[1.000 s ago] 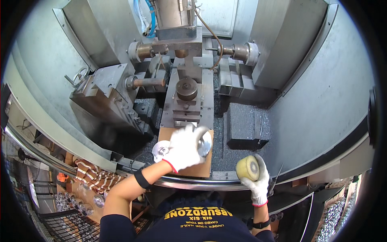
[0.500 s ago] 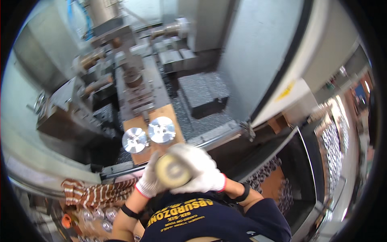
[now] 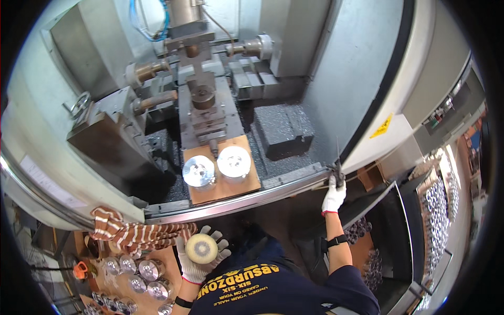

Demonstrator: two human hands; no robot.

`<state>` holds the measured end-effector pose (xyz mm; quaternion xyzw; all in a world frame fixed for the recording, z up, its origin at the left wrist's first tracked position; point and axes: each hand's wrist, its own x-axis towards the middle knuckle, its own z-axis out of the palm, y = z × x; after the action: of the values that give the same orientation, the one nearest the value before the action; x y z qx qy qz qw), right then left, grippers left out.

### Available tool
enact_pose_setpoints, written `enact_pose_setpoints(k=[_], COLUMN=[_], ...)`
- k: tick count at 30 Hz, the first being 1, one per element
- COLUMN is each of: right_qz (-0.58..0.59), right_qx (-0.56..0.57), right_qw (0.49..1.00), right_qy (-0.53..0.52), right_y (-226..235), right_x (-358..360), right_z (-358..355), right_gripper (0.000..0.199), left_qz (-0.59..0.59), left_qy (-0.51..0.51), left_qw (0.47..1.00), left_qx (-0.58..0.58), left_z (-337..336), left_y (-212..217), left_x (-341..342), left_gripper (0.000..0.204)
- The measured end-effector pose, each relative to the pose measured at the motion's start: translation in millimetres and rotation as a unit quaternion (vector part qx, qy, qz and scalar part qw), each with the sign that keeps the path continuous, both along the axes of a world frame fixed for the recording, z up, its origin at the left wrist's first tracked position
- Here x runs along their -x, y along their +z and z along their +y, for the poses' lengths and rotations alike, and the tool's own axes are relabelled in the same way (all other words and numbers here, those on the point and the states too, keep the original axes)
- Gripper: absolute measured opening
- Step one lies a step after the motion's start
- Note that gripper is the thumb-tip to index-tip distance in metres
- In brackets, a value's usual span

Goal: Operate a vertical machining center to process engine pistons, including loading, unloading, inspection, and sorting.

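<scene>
machine bay (image 3: 362, 58); spread left hand (image 3: 196, 268) cradles yellow roller (image 3: 201, 248); right hand (image 3: 333, 197) at dark tool (image 3: 337, 172), cannot tell grip.

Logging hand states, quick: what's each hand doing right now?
Left hand: open, fingers spread, a yellow cylinder resting on its palm.
Right hand: at a dark tool; closed or open cannot be told.

Head-worn fisheye — wide view, facing down toward machine (image 3: 231, 118).
</scene>
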<state>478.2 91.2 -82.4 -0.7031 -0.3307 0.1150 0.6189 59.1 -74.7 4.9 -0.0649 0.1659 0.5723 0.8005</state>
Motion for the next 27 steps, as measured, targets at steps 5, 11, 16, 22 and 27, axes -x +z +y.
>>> enact_pose_setpoints(k=[5,11,16,22,27], right_qz=[-0.09,-0.011,-0.063,-0.104,-0.259], right_qx=[-0.064,-0.19,0.133,0.144,0.032], right_qw=[0.99,0.916,0.817,0.85,0.885], right_qy=[0.092,0.354,0.557,0.496,0.385], right_y=[48.1,187.2,172.1,184.9,169.5], right_x=[1.2,115.8,210.8,259.2,182.8], right_z=[5.1,48.8,127.2,198.5,150.7], right_gripper=[0.016,0.048,0.043,0.041,0.044], left_qz=[-0.045,-0.09,-0.062,-0.028,-0.055], left_qy=[0.049,0.083,0.117,0.131,0.177], left_qw=[0.997,0.99,0.986,0.98,0.962], left_qx=[-0.044,-0.066,-0.104,-0.146,-0.203], left_z=[-4.4,-5.9,11.6,47.1,71.2], left_y=[-8.5,-13.6,0.3,0.8,-0.9], left_x=[8.3,6.6,5.4,29.0,58.1], left_gripper=[0.084,0.085,0.085,0.078,0.073])
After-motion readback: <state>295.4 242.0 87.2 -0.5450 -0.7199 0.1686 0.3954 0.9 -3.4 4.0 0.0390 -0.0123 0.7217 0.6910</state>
